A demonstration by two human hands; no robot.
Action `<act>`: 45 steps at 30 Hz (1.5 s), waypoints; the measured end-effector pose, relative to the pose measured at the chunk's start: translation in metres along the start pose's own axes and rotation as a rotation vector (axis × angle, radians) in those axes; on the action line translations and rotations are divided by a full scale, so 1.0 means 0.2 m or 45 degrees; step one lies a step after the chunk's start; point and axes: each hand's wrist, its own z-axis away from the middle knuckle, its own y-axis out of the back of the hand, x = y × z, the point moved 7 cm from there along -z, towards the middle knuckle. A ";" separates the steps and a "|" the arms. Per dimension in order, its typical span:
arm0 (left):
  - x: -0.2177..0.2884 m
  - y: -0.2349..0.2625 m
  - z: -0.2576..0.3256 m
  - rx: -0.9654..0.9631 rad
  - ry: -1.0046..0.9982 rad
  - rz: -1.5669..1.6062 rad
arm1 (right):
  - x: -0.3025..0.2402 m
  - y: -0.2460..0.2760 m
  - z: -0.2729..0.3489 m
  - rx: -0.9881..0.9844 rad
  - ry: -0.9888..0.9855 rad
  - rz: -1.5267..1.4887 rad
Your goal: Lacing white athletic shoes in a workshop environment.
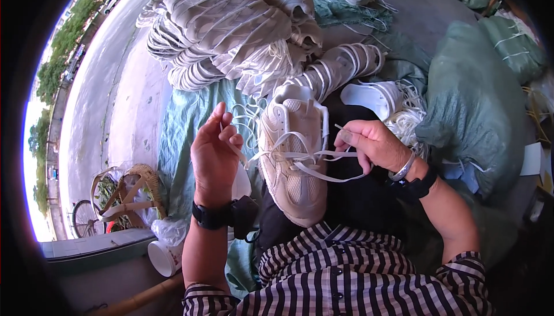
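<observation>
Clearly the left hand (214, 149) and right hand (369, 143) each pinch one soft white lace (306, 155) end (limp, surely slippery), across the light beige sneaker (291, 160) on the lap.

A teal-green tarp (184, 120) covered the concrete floor (115, 85) and carried most of the things; at about twelve o'clock a big heap of beige shoe uppers (231, 16) lay on it, with loose white laces (404, 117) at about two o'clock beside a white sole (372, 97); at three o'clock stood a stuffed green sack (479, 102); at about eight o'clock, on the bare floor, a wicker basket (130, 195) sat near a white paper cup (164, 256); the beige sneaker (291, 154) rested on the person's dark lap, not on the tarp.
</observation>
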 end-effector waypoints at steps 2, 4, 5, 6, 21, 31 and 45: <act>-0.03 0.00 0.01 0.018 0.007 -0.287 | 0.01 0.01 0.00 0.000 -0.003 -0.001; -0.04 -0.03 0.04 0.054 -0.035 -0.854 | 0.02 0.02 0.00 -0.008 -0.007 -0.016; -0.04 -0.05 0.09 0.041 -0.060 -1.246 | 0.01 0.01 -0.01 -0.005 -0.007 -0.017; -0.05 -0.05 0.12 -0.050 -0.221 -1.530 | -0.01 0.01 0.00 -0.006 -0.001 -0.032; -0.15 -0.08 0.22 -0.141 -0.254 -1.383 | -0.10 -0.07 -0.05 -0.033 -0.126 0.093; -0.13 -0.01 0.19 -0.122 0.084 -1.053 | 0.05 0.18 0.05 0.121 -0.157 -0.367; 0.05 -0.07 0.14 -0.004 -0.256 -1.416 | 0.24 0.40 0.20 0.326 -0.247 -0.733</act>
